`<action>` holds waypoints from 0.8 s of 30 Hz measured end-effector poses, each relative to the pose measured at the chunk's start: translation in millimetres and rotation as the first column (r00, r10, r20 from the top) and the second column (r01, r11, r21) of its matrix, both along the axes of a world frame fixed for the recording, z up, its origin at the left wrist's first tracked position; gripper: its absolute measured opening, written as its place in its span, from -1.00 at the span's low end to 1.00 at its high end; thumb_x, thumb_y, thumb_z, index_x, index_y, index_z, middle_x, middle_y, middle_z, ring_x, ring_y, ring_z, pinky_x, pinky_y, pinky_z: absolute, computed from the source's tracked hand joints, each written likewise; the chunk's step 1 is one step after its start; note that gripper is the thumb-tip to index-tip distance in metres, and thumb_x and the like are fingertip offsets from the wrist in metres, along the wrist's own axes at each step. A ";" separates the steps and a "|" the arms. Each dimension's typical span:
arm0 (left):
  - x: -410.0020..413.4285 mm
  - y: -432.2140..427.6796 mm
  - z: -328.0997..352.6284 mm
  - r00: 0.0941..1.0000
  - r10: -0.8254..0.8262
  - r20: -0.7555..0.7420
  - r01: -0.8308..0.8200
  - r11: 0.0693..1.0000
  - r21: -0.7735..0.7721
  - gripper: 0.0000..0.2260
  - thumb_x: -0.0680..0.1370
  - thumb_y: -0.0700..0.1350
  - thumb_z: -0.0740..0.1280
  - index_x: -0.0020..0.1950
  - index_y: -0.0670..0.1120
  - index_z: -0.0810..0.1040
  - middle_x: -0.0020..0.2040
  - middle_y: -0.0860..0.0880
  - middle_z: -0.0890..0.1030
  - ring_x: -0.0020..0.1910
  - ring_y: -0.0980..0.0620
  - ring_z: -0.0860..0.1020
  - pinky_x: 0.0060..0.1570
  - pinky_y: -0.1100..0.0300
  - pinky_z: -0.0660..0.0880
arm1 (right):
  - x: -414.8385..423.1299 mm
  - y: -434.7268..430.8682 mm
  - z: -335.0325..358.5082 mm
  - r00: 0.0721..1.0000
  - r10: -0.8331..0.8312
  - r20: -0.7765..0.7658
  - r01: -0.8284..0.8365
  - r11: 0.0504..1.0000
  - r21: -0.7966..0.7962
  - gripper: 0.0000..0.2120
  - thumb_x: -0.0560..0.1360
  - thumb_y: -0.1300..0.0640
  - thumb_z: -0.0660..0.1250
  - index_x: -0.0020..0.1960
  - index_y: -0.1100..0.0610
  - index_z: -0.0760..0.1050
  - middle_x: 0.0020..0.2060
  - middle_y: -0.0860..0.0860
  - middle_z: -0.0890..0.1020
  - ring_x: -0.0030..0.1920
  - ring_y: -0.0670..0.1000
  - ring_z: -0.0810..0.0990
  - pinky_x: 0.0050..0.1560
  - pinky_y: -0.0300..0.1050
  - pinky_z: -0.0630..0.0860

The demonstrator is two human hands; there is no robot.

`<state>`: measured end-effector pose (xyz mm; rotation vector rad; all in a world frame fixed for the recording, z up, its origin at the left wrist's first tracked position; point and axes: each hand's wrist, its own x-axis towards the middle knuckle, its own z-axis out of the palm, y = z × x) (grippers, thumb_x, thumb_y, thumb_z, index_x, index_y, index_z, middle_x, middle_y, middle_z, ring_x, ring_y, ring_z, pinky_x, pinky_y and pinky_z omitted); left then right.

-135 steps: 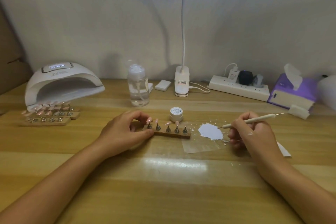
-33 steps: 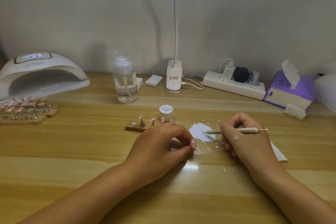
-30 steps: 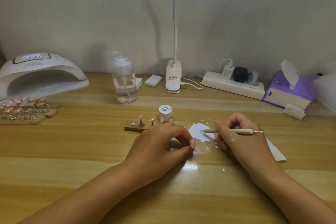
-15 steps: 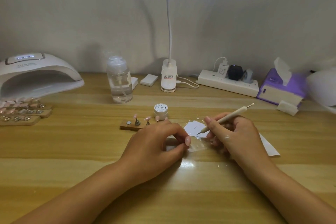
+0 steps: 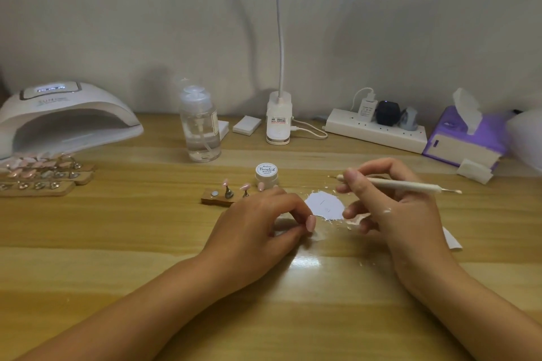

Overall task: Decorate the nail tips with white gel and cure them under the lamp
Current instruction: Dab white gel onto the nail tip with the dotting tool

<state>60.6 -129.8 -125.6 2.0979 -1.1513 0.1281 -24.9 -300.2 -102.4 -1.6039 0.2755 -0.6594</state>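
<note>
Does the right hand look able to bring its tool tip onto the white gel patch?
Probably yes. The white gel patch lies uncovered between the hands; the right hand holds the dotting tool close by, and the left hand sits beside the patch, not over it.

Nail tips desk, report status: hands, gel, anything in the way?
Left hand curled at wooden holder, contents hidden. Right hand grips dotting tool, tip off white gel patch. Racks crowd curing lamp mouth.

White gel patch point(image 5: 325, 207), purple tissue box point(image 5: 457, 143)
</note>
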 end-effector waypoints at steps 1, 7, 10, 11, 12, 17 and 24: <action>0.2 0.0 0.3 1.000 -0.005 0.000 0.005 1.000 -0.002 -0.86 0.50 -0.07 0.43 -0.12 0.19 0.57 -0.11 0.19 0.62 -0.29 0.37 0.46 -0.12 0.15 0.45 | -0.3 3.6 0.1 0.999 0.030 -0.019 -0.028 0.995 0.094 -0.72 0.40 0.02 0.46 -0.12 0.19 0.45 -0.36 0.06 0.68 -0.48 -0.02 0.58 -0.57 -0.27 0.42; -1.4 -0.9 1.2 1.000 0.008 -0.014 -0.008 1.000 -0.030 -0.81 0.48 -0.09 0.43 -0.15 0.22 0.55 -0.13 0.18 0.62 -0.30 0.40 0.45 0.21 0.00 0.44 | -1.6 16.4 -6.6 0.988 0.079 -0.134 -0.044 0.968 0.247 -0.75 0.52 0.18 0.40 -0.24 0.12 0.36 -0.52 0.09 0.55 -0.57 -0.06 0.43 -0.59 -0.28 0.32; -2.0 -1.0 0.9 0.999 0.004 -0.034 -0.006 0.999 -0.039 -0.88 0.48 -0.05 0.44 -0.14 0.19 0.58 -0.14 0.17 0.62 -0.30 0.38 0.45 0.21 0.01 0.43 | -1.4 19.2 -6.8 0.990 0.049 -0.132 -0.024 0.982 0.190 -0.77 0.43 0.27 0.34 -0.31 0.14 0.31 -0.58 0.11 0.49 -0.60 -0.07 0.37 -0.60 -0.31 0.28; -1.9 -1.4 1.0 0.999 0.006 -0.040 -0.007 0.999 -0.040 -0.89 0.48 -0.04 0.43 -0.14 0.19 0.58 -0.15 0.17 0.61 -0.30 0.38 0.45 0.21 0.01 0.43 | -1.0 20.2 -7.4 0.990 0.042 -0.132 -0.019 0.986 0.166 -0.77 0.41 0.29 0.32 -0.32 0.15 0.30 -0.59 0.11 0.48 -0.61 -0.07 0.35 -0.61 -0.31 0.26; -1.9 -1.5 1.1 0.999 0.008 -0.043 -0.010 0.999 -0.036 -0.90 0.48 -0.04 0.43 -0.13 0.18 0.59 -0.15 0.17 0.61 -0.30 0.37 0.46 0.21 0.00 0.44 | -0.7 21.2 -7.8 0.990 0.040 -0.135 -0.020 0.989 0.143 -0.78 0.39 0.31 0.31 -0.33 0.16 0.29 -0.60 0.12 0.48 -0.61 -0.07 0.35 -0.61 -0.30 0.26; -1.9 -1.2 0.8 0.999 0.015 -0.043 -0.016 1.000 -0.021 -0.91 0.48 -0.02 0.43 -0.13 0.20 0.58 -0.13 0.18 0.62 -0.30 0.35 0.46 0.21 0.01 0.44 | 0.3 22.3 -9.4 0.988 0.027 -0.153 -0.013 0.996 0.090 -0.78 0.38 0.30 0.32 -0.33 0.16 0.31 -0.56 0.14 0.55 -0.60 -0.05 0.41 -0.59 -0.29 0.31; -0.7 -2.0 0.8 0.998 0.024 -0.054 -0.025 1.000 -0.018 -0.91 0.49 0.00 0.43 -0.14 0.20 0.58 -0.10 0.18 0.63 -0.28 0.31 0.47 0.21 0.03 0.43 | 2.3 21.1 -11.5 0.990 0.043 -0.135 -0.028 0.994 0.108 -0.76 0.38 0.30 0.33 -0.35 0.14 0.31 -0.54 0.18 0.56 -0.58 -0.03 0.43 -0.56 -0.26 0.36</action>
